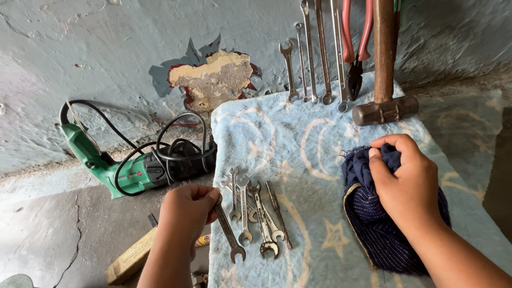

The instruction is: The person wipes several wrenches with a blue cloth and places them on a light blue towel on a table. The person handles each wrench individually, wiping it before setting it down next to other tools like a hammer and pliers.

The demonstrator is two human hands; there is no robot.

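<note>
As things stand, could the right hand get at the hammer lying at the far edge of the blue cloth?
Probably yes. The right hand grips a dark blue rag, but the pale blue cloth between it and the hammer lies bare; the hand would likely have to drop the rag.

Pale blue wall [106,48] with flaked patch [213,80], cracked concrete floor [48,229]

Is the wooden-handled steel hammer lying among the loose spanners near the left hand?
No, the wooden-handled steel hammer lies at the far edge of the pale blue cloth, beside the red-handled pliers, apart from the left hand.
</note>
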